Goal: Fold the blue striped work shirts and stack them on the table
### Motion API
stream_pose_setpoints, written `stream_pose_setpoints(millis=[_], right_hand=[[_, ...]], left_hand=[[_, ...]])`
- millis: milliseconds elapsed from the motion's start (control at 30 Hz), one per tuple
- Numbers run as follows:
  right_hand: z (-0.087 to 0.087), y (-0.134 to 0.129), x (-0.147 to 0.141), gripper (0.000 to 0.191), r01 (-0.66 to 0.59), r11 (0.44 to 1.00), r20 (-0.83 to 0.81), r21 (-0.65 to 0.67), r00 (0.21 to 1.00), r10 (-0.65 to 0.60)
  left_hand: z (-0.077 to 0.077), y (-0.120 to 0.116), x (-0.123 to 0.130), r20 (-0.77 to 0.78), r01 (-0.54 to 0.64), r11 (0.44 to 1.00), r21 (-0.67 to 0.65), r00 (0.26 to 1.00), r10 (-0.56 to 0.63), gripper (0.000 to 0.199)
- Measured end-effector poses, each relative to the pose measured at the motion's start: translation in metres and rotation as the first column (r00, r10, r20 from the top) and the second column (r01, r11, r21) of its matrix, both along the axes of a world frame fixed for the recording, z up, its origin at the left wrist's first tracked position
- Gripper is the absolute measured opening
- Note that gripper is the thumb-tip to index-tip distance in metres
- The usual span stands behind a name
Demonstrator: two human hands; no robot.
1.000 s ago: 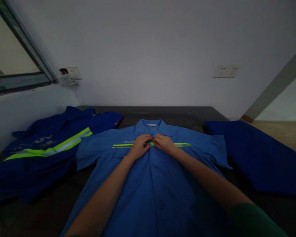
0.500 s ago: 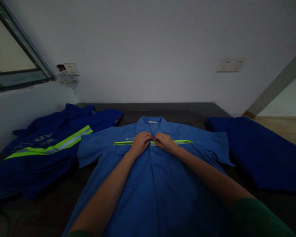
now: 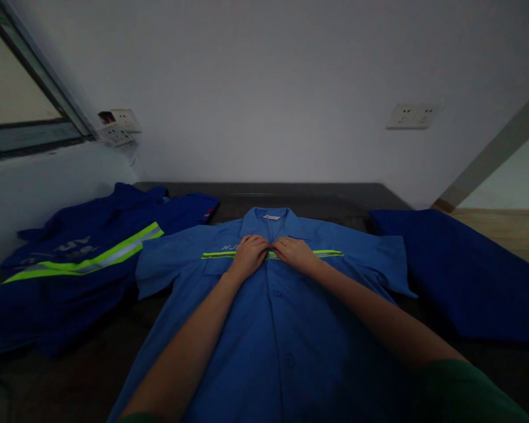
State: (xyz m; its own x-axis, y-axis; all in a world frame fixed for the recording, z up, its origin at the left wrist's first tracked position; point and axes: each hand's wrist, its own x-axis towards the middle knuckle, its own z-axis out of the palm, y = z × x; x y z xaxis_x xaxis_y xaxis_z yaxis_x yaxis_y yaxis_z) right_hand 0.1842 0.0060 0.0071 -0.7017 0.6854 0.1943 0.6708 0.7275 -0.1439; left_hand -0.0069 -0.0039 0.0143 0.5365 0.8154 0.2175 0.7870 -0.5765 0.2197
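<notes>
A light blue short-sleeved shirt lies spread face up on a dark table, its collar away from me. A yellow-green strip crosses its chest, and buttons run down the front. My left hand and my right hand meet at the front opening just below the collar. The fingers of both are closed on the shirt's front edges at the strip's height. What lies between the fingertips, perhaps a button, is too small to tell.
A dark blue garment with a reflective yellow-green band lies at the left. Folded dark blue cloth is at the right. The table's back edge meets a wall bearing sockets. A window frame shows at upper left.
My hands stay at the same spot on the shirt, the fingertips slightly shifted and drawn closer together. The view has moved a little.
</notes>
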Motion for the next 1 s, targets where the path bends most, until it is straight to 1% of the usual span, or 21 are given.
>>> stream_pose_setpoints(millis=[67, 133, 267, 367, 467, 533, 600, 700, 800, 933, 1000], right_hand=[[0.005, -0.003, -0.003, 0.018, 0.007, 1.000, 0.062, 0.023, 0.998, -0.009], [0.006, -0.004, -0.005, 0.019, -0.001, 0.999, 0.090, 0.046, 0.996, -0.003], [0.002, -0.006, -0.007, 0.022, -0.034, 0.995, 0.101, 0.094, 0.995, 0.025], [-0.003, -0.006, -0.008, 0.022, -0.038, 0.993, 0.098, 0.116, 0.995, 0.027], [-0.005, -0.006, -0.008, 0.024, -0.048, 0.992, 0.096, 0.119, 0.995, 0.037], [-0.005, -0.007, -0.006, 0.024, -0.057, 0.993, 0.089, 0.102, 0.995, 0.048], [-0.005, -0.009, -0.002, 0.024, -0.031, 0.997, 0.056, 0.069, 0.998, 0.028], [-0.008, -0.017, 0.004, 0.024, 0.058, 0.998, -0.087, -0.012, 0.994, -0.059], [-0.014, -0.025, 0.008, 0.031, 0.085, 0.991, -0.221, -0.100, 0.970, -0.105], [-0.023, -0.033, 0.010, 0.038, 0.058, 0.988, -0.214, -0.140, 0.973, -0.087], [-0.025, -0.036, 0.012, 0.040, 0.056, 0.988, -0.207, -0.147, 0.975, -0.086]], left_hand=[[0.000, 0.000, 0.000, -0.007, -0.004, 1.000, 0.006, 1.000, 0.004, 0.024], [0.000, -0.001, 0.001, -0.008, -0.012, 1.000, 0.005, 1.000, 0.012, 0.022], [0.000, -0.002, 0.004, 0.011, -0.043, 0.999, -0.003, 0.999, 0.043, 0.021], [0.000, -0.002, 0.005, 0.006, -0.075, 0.997, -0.037, 0.997, 0.075, 0.020], [-0.001, -0.001, 0.003, -0.004, -0.061, 0.996, -0.071, 0.998, 0.061, 0.018], [-0.001, -0.001, 0.002, -0.003, -0.049, 0.997, -0.068, 0.999, 0.049, 0.018], [-0.002, -0.001, 0.003, 0.003, -0.046, 0.997, -0.056, 0.999, 0.046, 0.026], [-0.003, -0.002, 0.005, 0.027, -0.060, 0.996, -0.067, 0.998, 0.062, 0.042], [-0.006, -0.001, 0.007, 0.005, -0.076, 0.990, -0.118, 0.997, 0.077, 0.042], [-0.009, -0.002, 0.008, -0.113, -0.097, 0.976, -0.194, 0.991, 0.076, 0.044], [-0.009, -0.003, 0.008, -0.145, -0.106, 0.970, -0.219, 0.987, 0.075, 0.048]])
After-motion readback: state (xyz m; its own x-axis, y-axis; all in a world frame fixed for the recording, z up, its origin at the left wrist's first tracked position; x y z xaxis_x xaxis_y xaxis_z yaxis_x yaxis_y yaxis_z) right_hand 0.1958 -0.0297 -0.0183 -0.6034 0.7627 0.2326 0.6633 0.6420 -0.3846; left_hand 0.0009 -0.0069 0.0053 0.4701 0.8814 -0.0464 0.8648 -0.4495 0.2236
